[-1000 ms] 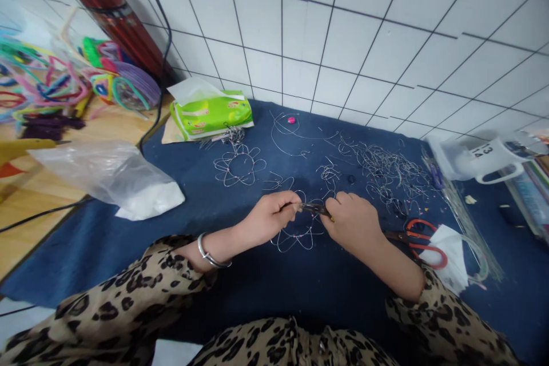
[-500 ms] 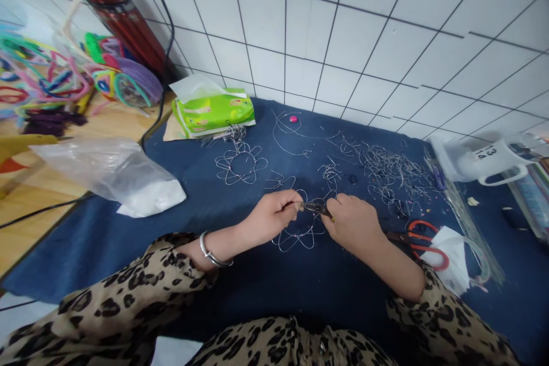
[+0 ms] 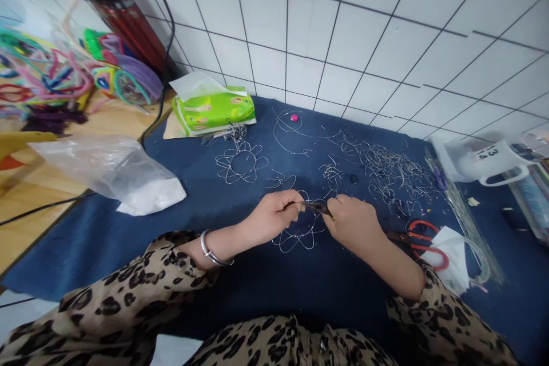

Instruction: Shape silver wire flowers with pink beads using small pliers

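My left hand [image 3: 281,213] pinches a flower-shaped piece of thin wire [image 3: 295,243], whose loops hang below the fingers and carry small pink beads. Closed in my right hand [image 3: 352,222] is a pair of pliers [image 3: 318,207], its dark jaws pointing left and meeting the wire by my left fingertips. The exact spot between the jaws is too small to make out. Farther up the cloth, to the left, lies another wire flower [image 3: 241,162] with rounded loops. Short wire pieces [image 3: 281,179] rest just beyond my hands.
Wire scraps [image 3: 390,166] are heaped at right, near red-handled scissors [image 3: 429,246] and a white measuring jug [image 3: 493,163]. A green tissue pack [image 3: 214,111] and a plastic bag [image 3: 107,168] lie left. Behind stand a red flask [image 3: 120,17] and the tiled wall [image 3: 313,28].
Both hands keep nearly the same place and hold. The pliers have turned slightly at the wire; the rest of the table looks the same.
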Available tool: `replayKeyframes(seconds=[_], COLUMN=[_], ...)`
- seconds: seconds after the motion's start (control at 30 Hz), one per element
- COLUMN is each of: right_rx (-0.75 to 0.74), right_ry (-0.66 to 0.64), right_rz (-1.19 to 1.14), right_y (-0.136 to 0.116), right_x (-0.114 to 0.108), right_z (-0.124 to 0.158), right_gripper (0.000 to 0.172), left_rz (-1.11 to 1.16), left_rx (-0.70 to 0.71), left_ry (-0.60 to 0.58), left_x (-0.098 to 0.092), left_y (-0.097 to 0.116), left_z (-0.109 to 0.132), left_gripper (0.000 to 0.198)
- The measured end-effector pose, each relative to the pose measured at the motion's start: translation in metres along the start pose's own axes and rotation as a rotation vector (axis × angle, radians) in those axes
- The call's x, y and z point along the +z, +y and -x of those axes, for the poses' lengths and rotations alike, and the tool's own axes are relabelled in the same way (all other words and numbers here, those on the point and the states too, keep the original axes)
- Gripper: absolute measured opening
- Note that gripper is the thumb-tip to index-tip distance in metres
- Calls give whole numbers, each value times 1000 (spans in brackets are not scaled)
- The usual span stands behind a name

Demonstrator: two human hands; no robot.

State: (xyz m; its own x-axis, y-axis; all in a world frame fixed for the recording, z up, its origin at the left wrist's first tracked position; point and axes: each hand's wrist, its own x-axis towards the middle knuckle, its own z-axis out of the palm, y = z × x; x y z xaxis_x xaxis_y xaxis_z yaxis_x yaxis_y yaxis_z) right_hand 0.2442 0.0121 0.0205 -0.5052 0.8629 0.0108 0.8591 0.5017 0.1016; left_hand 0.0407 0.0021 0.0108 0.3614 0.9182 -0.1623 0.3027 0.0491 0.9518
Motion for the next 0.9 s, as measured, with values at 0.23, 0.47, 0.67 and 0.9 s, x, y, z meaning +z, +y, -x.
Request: replayKeyframes(seconds=[0.23, 0.47, 0.67, 0.9], right_rx=[-3, 5, -27, -14], right_ry=[-178, -293, -217, -54], right_rz=[-248, -373, -281, -48], right_y=[5, 11, 10, 4], right_x=[-7, -13, -10, -12], right_z=[-3, -5, -2, 1], right_gripper=[33, 41, 34, 21], left_rz=[95, 77, 101, 70], left_rx=[21, 21, 21, 23], left_ry=[-17, -29, -43, -61], left_x=[-1, -1, -2, -4], left_y=[-1, -5, -4, 1], left_z=[-1, -2, -1, -1], left_gripper=[13, 12, 13, 12])
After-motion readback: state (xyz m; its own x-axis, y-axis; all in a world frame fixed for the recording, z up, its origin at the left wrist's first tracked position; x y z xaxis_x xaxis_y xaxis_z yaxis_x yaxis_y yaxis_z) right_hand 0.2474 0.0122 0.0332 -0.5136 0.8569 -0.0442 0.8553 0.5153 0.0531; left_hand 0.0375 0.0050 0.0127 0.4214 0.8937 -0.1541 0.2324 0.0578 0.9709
